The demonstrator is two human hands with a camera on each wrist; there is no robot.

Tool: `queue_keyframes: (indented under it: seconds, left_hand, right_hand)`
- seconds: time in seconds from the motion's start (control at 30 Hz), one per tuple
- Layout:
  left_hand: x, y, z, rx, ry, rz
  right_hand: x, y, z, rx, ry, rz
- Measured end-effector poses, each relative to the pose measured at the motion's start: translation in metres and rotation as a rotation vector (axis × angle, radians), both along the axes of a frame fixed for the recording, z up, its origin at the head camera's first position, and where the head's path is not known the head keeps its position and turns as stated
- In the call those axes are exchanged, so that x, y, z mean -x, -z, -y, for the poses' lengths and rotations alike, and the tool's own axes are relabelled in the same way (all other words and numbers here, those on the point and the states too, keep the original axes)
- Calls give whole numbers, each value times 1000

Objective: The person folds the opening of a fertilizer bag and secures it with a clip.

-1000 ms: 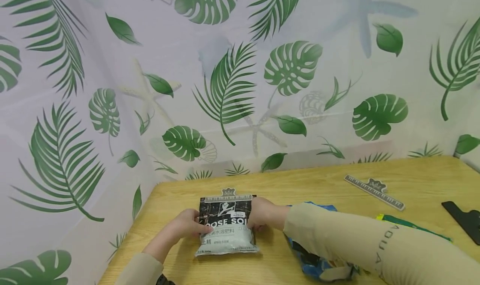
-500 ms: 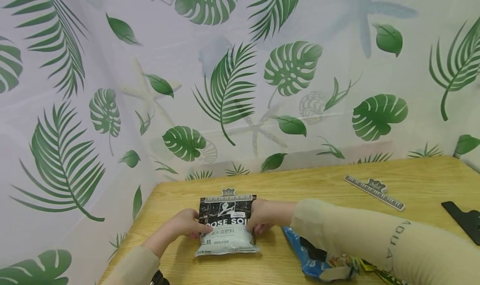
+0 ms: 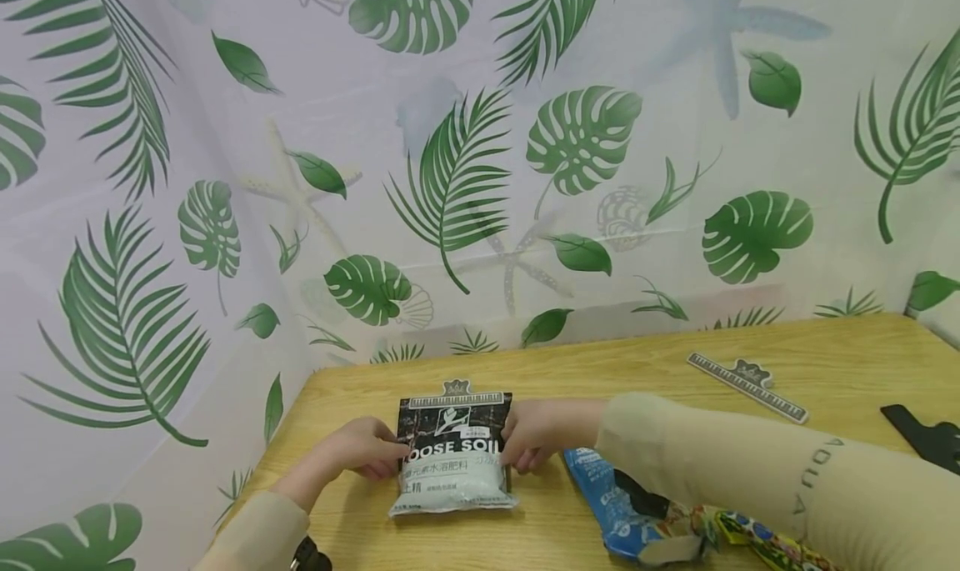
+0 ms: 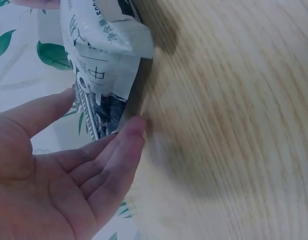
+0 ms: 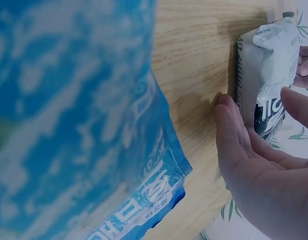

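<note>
A black-and-white LOOSE SOIL fertilizer bag lies on the table with its printed face up. Across its top edge sits a long clip with a piano-key pattern. My left hand is at the bag's left side, thumb and fingers spread loosely beside it in the left wrist view. At the opposite side is my right hand, its thumb overlapping the bag's edge in the right wrist view and its fingers relaxed alongside. Neither hand squeezes the bag.
Right of the bag lies a blue packet, partly beneath my right forearm, with a yellow-green packet beside it. A second piano-key clip and a black clip lie farther right. A leaf-print sheet covers the walls behind the table.
My left thumb has slid left off the bag's face, and my right hand has eased slightly right, uncovering more lettering. The right forearm has shifted, exposing more of the blue packet. The bag stays put.
</note>
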State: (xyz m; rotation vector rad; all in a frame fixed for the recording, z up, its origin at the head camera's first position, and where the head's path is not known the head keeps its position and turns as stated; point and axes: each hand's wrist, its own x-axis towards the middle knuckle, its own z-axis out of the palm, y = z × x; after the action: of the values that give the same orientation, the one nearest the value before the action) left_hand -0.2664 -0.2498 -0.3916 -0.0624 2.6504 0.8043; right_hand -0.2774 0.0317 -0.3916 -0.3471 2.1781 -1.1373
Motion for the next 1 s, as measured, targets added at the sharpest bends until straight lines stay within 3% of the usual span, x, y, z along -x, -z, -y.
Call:
queue_keyframes:
  seconds: [0.23, 0.43, 0.63, 1.0]
  left_hand:
    - [-3, -9, 0, 5, -6, -6]
    - [0, -12, -2, 33, -15, -65]
    - [5, -14, -11, 27, 11, -81]
    - [15, -24, -28, -75, 76, -71]
  right_hand:
    - [0, 2, -3, -54, 11, -45]
    - [-1, 0, -6, -118, 72, -87]
    - [1, -2, -15, -98, 110, -118]
    - [7, -3, -37, -56, 152, -117]
